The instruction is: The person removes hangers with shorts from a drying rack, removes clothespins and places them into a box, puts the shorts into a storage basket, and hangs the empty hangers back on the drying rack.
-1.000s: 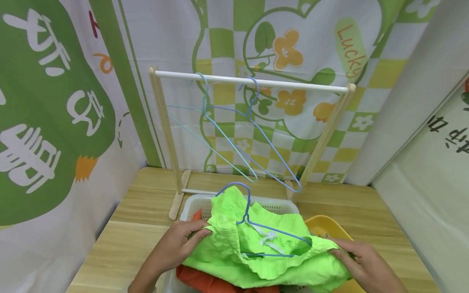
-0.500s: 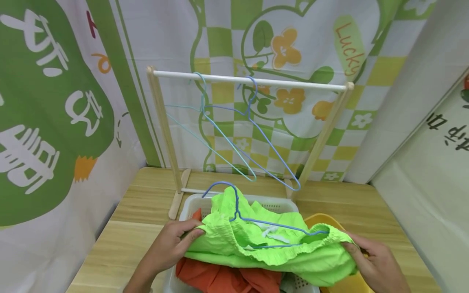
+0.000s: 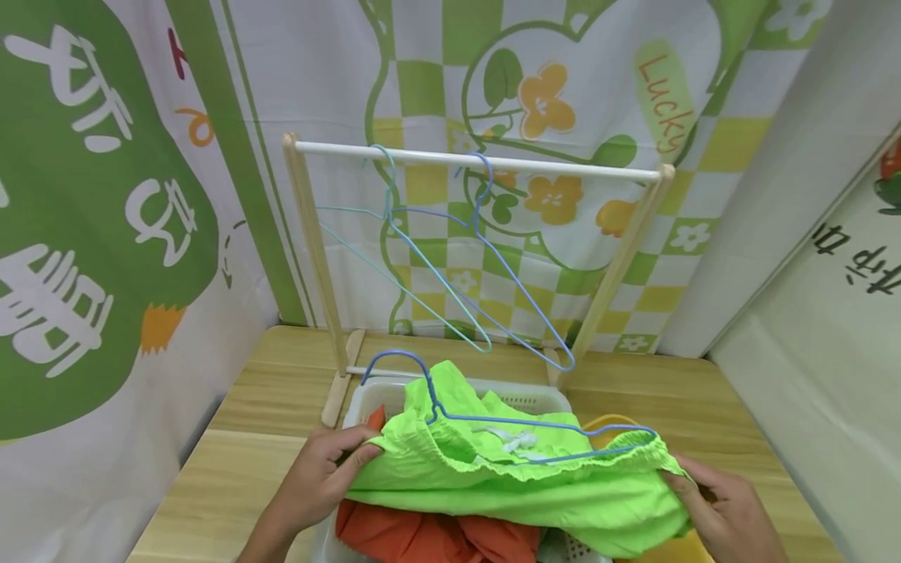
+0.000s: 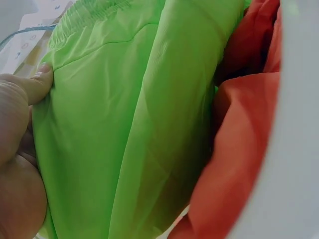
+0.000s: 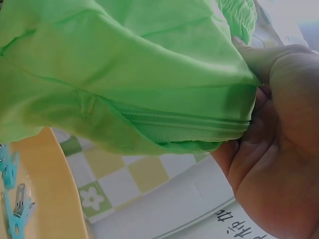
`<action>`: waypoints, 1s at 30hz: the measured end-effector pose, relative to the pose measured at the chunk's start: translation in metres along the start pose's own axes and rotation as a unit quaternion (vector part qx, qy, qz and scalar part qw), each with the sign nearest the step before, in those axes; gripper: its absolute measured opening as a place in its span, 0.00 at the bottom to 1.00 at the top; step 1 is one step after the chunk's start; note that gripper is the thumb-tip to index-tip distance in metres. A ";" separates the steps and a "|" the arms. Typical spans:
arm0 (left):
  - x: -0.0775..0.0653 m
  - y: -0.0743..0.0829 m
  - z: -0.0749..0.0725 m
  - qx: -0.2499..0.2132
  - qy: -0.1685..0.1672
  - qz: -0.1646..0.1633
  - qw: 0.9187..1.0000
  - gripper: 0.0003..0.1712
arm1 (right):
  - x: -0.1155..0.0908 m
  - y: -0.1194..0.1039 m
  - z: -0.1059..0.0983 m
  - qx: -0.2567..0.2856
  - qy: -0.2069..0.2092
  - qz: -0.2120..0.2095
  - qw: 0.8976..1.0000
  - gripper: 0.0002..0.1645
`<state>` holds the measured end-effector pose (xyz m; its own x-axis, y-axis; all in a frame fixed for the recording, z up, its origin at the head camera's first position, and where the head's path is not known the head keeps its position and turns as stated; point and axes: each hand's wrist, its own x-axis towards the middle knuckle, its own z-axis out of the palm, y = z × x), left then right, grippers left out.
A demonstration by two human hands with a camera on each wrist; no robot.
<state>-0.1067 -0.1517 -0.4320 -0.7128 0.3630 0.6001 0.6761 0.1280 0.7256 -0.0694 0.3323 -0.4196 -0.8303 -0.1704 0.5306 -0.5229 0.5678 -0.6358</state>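
Note:
Bright green shorts (image 3: 535, 500) with a gathered elastic waistband and a white drawstring are stretched between both hands, above a white basket. My left hand (image 3: 325, 475) pinches the waistband's left end between thumb and fingers. The right end is pinched by my right hand (image 3: 725, 500); a zipped seam of the shorts shows beside it in the right wrist view. A blue clothes hanger (image 3: 507, 421) sits inside the waist opening, its hook sticking out at the upper left and its right end against the waistband's right side. Neither hand touches the hanger.
The white basket (image 3: 366, 395) contains orange-red clothing (image 3: 422, 536). A yellow basin (image 5: 55, 184) with teal clothespins (image 5: 17, 219) is at the right. Behind stands a drying rack (image 3: 563, 166) carrying a teal hanger (image 3: 436, 270) and a blue hanger (image 3: 524, 285).
The loose blue hanger has slid leftward at its hook, and its right end has come up to the waistband's right side. Both hands keep their grip, spreading the waistband slightly wider.

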 end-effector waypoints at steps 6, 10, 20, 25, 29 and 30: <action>-0.002 -0.003 0.001 -0.021 0.015 0.025 0.999 0.20 | 0.001 -0.001 0.002 -0.008 -0.009 0.017 1.000 0.19; -0.002 -0.001 0.000 -0.033 0.017 0.020 0.999 0.20 | 0.002 0.006 0.008 0.030 -0.037 -0.009 0.999 0.21; -0.004 0.000 0.002 -0.027 -0.025 -0.016 0.999 0.18 | 0.006 0.009 0.032 0.030 -0.092 -0.053 0.994 0.26; -0.005 -0.001 0.005 -0.006 -0.034 -0.021 0.999 0.16 | 0.010 0.007 0.040 0.008 -0.126 -0.069 0.990 0.24; -0.004 -0.001 0.007 0.012 -0.046 -0.029 0.998 0.14 | 0.011 0.005 0.044 0.010 -0.131 -0.062 0.989 0.25; -0.003 -0.001 0.007 0.014 -0.050 -0.031 0.998 0.14 | 0.011 0.004 0.044 0.015 -0.135 -0.054 0.989 0.25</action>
<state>-0.1039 -0.1461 -0.4372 -0.7321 0.4432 0.5173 0.6373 0.1774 0.7499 -0.0894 0.2970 -0.4411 -0.7885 -0.4393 0.4305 -0.6134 0.5107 -0.6024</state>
